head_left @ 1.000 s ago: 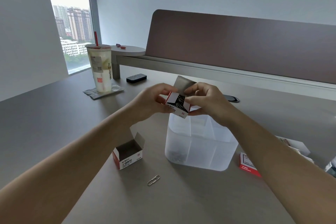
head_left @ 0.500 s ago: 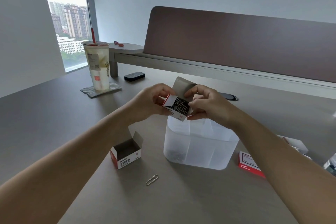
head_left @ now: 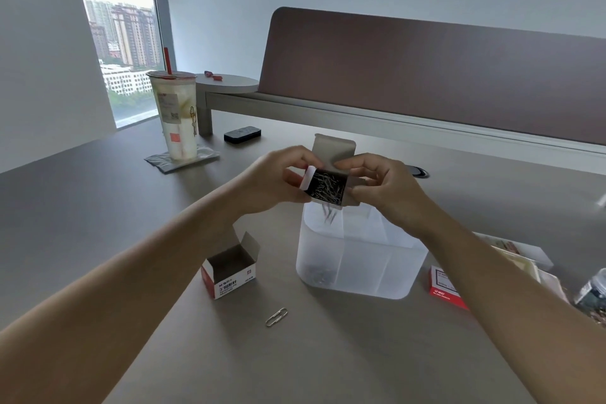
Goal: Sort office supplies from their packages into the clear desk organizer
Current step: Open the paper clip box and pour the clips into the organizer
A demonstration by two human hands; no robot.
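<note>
A small red-and-white box of paper clips (head_left: 328, 186) is tipped over the clear desk organizer (head_left: 357, 259), its flap (head_left: 333, 151) folded up and its opening facing me. My left hand (head_left: 278, 179) grips its left end and my right hand (head_left: 382, 185) pinches its right side. Silver clips spill from the box into the organizer's front left compartment, where a few clips (head_left: 319, 274) lie at the bottom.
An empty open clip box (head_left: 229, 267) stands left of the organizer, with one loose paper clip (head_left: 276, 317) in front. Right of it lie a red box (head_left: 447, 287), a white package (head_left: 515, 249) and a jar (head_left: 593, 292). A drink cup (head_left: 175, 115) and a black case (head_left: 242, 134) sit far left.
The box has tipped further toward me over the organizer and clips now fall out of it. Both hands kept their hold.
</note>
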